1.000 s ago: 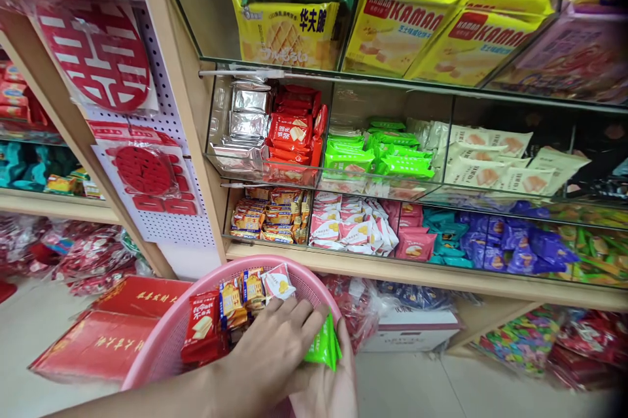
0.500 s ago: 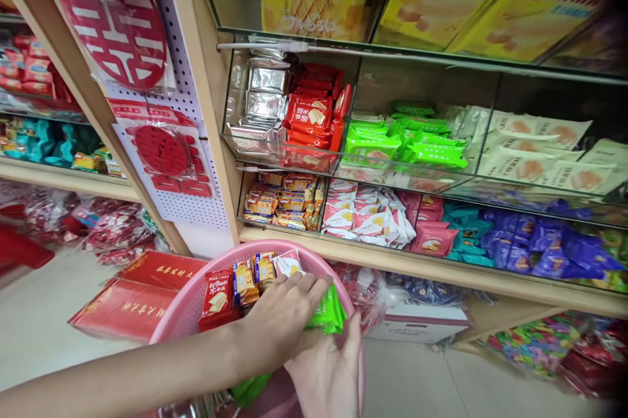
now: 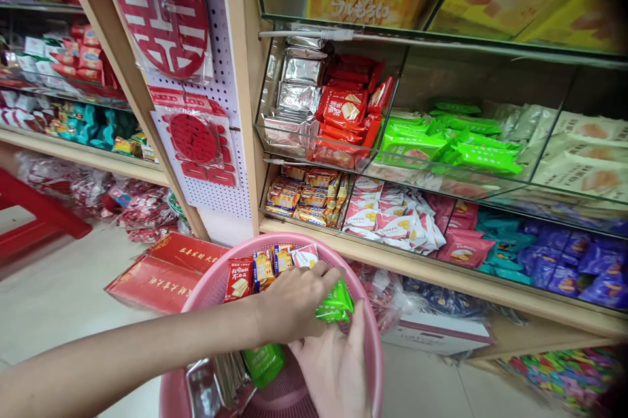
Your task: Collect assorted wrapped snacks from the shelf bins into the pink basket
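My left hand [image 3: 298, 300] reaches across from the left over a pink plastic basket [image 3: 377, 352], its fingers closed over a green snack packet [image 3: 336, 303] near the basket's right wall. Just below it, my right hand [image 3: 333, 359] is inside the basket with its thumb stretched up beside that packet; its other fingers are partly hidden under the left hand. Along the far wall stand a red packet [image 3: 239, 279], two yellow-and-blue packets [image 3: 263, 269] and a white packet [image 3: 305, 255]. Silver packets [image 3: 216, 382] and another green packet [image 3: 265, 364] lie nearer me.
Glass-fronted shelf bins hold red packets [image 3: 343, 104], green packets [image 3: 412, 137], white-and-pink packets [image 3: 392, 216] and purple packets [image 3: 569, 261]. Red boxes [image 3: 157, 274] lie on the floor behind the basket. A red stool leg [image 3: 49, 209] stands at left, a white carton [image 3: 436, 333] under the shelf.
The view has shifted left, so shelves and basket appear farther right. Both hands stay at the green packet by the basket's right wall, and more of the lower green packet and silver packets shows.
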`<state>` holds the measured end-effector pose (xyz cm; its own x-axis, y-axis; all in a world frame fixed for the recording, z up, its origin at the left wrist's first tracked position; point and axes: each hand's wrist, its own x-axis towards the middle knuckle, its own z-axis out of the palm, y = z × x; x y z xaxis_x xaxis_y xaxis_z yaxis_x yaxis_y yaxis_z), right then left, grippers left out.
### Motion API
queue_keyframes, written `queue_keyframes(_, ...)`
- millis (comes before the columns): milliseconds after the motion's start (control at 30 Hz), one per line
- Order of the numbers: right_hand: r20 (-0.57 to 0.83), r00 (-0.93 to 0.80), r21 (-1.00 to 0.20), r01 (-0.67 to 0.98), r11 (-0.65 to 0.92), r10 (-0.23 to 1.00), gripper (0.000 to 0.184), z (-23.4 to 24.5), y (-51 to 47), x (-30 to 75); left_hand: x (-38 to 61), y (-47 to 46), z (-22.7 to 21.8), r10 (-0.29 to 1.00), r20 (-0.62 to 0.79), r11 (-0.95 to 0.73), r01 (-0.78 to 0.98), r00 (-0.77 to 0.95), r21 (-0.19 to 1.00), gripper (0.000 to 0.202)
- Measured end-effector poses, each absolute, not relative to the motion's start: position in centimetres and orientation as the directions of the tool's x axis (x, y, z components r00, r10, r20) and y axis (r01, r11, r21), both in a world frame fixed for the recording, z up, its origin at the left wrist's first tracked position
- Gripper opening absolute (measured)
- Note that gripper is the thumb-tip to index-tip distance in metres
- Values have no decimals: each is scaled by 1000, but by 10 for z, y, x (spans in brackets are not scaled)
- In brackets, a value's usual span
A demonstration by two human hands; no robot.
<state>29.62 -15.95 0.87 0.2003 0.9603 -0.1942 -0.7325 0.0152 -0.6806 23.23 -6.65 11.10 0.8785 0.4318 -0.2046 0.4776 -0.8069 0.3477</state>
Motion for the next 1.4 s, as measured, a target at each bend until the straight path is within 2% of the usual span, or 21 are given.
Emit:
queue_keyframes(233, -253, 267, -505, -856, 108, 930, 46, 25, -150, 287, 228, -65, 100, 495, -104, -813, 502, 863, 294, 70)
queue_keyframes(367, -305, 273, -456, -883, 112, 912, 50, 32, -148, 279, 229, -66, 94, 553, -87, -792, 555, 829, 253, 73)
queue_keyframes(500, -393, 244, -450, -892, 46, 887, 51, 31, -146, 277, 228, -73, 93, 581, -110, -777, 589, 807, 223, 82)
queue_keyframes(567, -403, 246, -466, -884, 34, 881, 53, 29, -146, 277, 225, -77, 96, 577, -155, -757, 596, 802, 266, 86)
queue_keyframes(767, -460, 268, -602, -795, -75, 847, 52, 25, -149, 281, 202, -82, 110, 466, -287, -673, 546, 837, 499, 105)
queue_keyframes(833, -442, 242, -652, -748, -124, 864, 43, 25, -152, 284, 189, -79, 112, 469, -265, -639, 531, 843, 557, 105)
queue_keyframes(933, -424, 178, -725, -655, -215, 888, 31, 22, -156, 290, 164, -70, 113, 549, -108, -612, 486, 829, 624, 89)
queue_keyframes(1033, -430, 73, -763, -562, -319, 900, 39, 16, -160, 294, 131, -57, 109, 723, 56, -526, 496, 688, 691, 76)
queue_keyframes(1133, -434, -15, -793, -467, -390, 901, 50, 10, -160, 296, 95, -47, 95, 867, 119, -394, 521, 483, 757, 71)
queue_keyframes(1267, -425, -62, -844, -333, -420, 903, 49, 10, -152, 295, 54, -45, 64, 974, 96, -189, 504, 205, 843, 66)
queue_keyframes(1400, -458, -95, -863, -193, -468, 884, 46, 13, -142, 292, 31, -55, 31, 999, -36, 43, 397, -25, 917, 64)
